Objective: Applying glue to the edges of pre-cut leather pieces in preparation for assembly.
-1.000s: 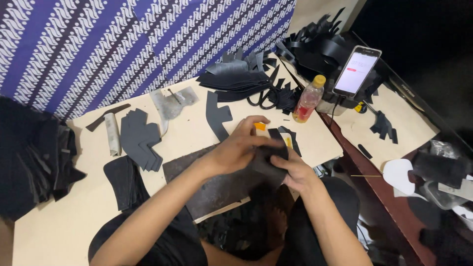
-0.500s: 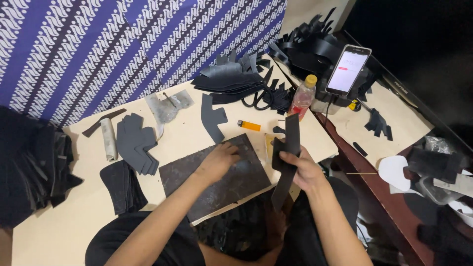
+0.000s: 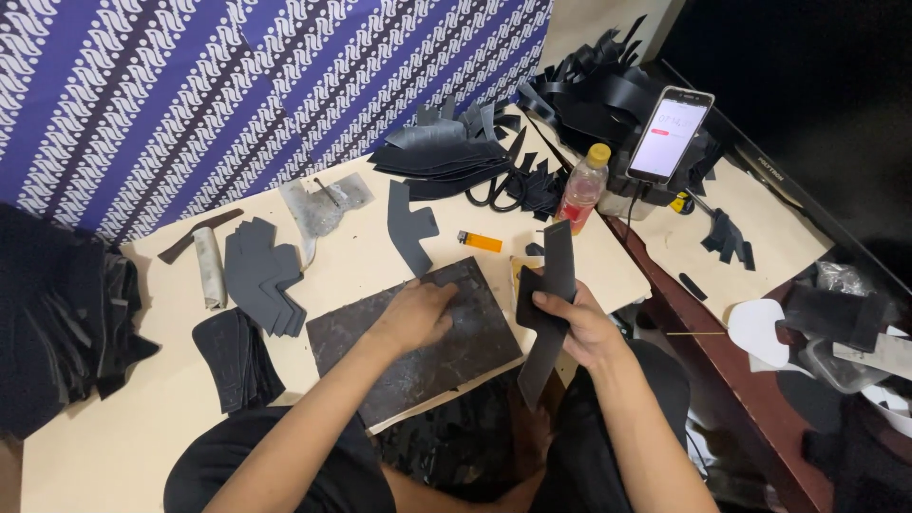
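My right hand (image 3: 579,328) grips a long black leather strip (image 3: 551,285) and holds it upright beside the dark square slab (image 3: 427,356). My left hand (image 3: 418,313) rests flat on the top of that slab, fingers spread, holding nothing. The slab lies on the pale work table (image 3: 133,418) just in front of me. An orange lighter (image 3: 480,241) lies a little beyond the slab. A single black cut piece (image 3: 408,228) sits on the table behind my left hand.
Stacks of black cut pieces (image 3: 261,275) lie at left, more (image 3: 446,152) at the back with scissors (image 3: 499,190). A small bottle (image 3: 581,188) with a yellow cap and a propped phone (image 3: 670,133) stand at right. A patterned blue cloth (image 3: 190,85) hangs behind.
Both hands were together on black pieces over the slab. My right hand has lifted the strip off to the right, and my left hand now lies flat on the bare slab.
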